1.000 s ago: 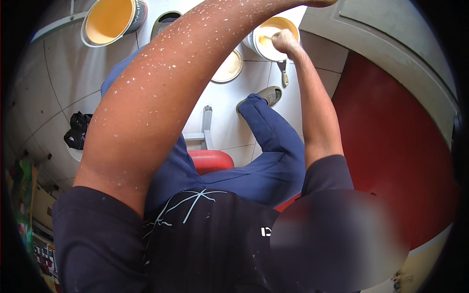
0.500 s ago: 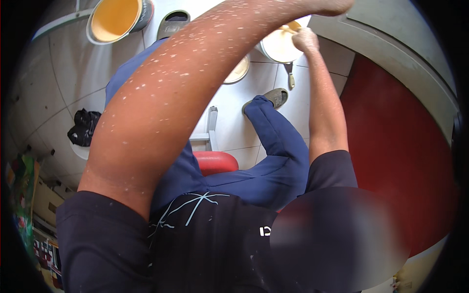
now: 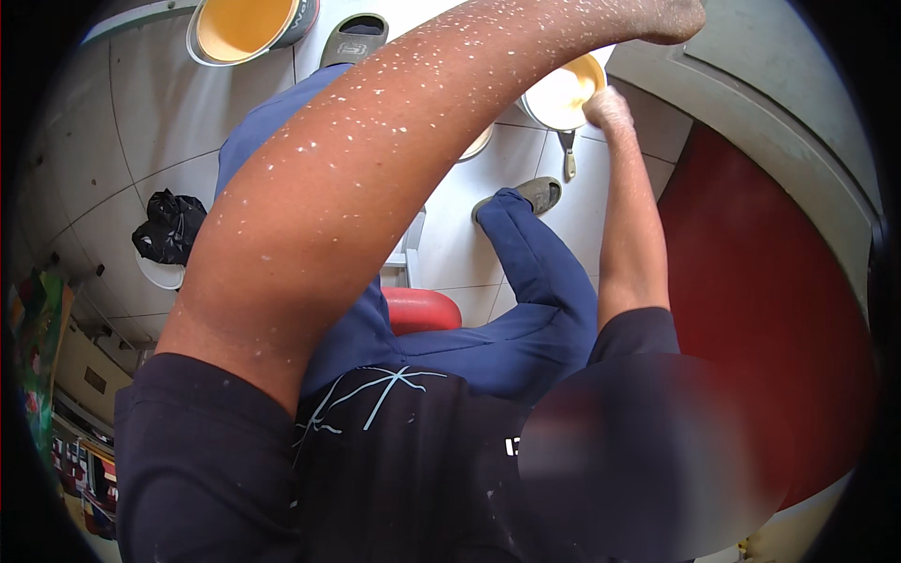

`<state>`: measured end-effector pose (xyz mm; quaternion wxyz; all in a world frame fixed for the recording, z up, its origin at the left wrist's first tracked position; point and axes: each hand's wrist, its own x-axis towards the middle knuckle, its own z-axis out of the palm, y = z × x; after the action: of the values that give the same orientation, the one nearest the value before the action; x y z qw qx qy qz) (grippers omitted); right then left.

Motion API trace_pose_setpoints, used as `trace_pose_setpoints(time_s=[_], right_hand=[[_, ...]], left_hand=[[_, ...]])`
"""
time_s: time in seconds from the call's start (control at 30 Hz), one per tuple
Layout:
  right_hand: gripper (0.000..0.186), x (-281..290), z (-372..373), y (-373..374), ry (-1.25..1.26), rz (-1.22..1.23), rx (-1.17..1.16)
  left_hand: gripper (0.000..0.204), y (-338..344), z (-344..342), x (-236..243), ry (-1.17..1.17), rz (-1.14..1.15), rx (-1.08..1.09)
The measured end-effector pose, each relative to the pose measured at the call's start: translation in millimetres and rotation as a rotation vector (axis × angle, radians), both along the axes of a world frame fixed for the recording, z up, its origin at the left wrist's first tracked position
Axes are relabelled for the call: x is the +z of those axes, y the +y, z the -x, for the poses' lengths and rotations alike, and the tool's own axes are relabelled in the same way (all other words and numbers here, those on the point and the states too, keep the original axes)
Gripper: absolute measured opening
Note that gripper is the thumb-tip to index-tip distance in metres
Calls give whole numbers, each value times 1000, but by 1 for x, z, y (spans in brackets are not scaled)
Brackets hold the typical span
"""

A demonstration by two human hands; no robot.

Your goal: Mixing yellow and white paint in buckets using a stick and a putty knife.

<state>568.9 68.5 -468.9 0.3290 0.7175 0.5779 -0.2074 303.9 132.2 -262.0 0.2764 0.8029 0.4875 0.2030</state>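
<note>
My left arm, speckled with white spots, reaches across the view to the upper right. Only the wrist and back of my left hand show at the top edge; its fingers are hidden. Partly under that forearm stands a bucket holding creamy white stuff, its inner wall smeared yellowish. At the bucket's right rim, my right hand is closed, its fingers curled at the edge. A putty knife with a pale handle lies by the bucket's near side, its blade end next to it.
A larger bucket with an orange-yellow inside stands at the upper left. Part of a round pale lid or tub shows beside my forearm. A black plastic bag sits on a white container at left. A red seat is between my legs.
My right hand has come nearer along the bucket's right rim, and a tan streak beside it no longer shows. My left wrist has shifted slightly right and down. The whole view has shifted a little.
</note>
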Motion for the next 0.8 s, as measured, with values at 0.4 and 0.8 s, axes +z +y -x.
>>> trace_pose_setpoints(time_s=[0.4, 0.8], right_hand=[[35, 12, 20, -12, 26, 84, 94], [33, 37, 18, -28, 116, -52, 69]], left_hand=[[32, -6, 12, -3, -22, -18, 2], [41, -2, 8, -1, -292, 343, 247]])
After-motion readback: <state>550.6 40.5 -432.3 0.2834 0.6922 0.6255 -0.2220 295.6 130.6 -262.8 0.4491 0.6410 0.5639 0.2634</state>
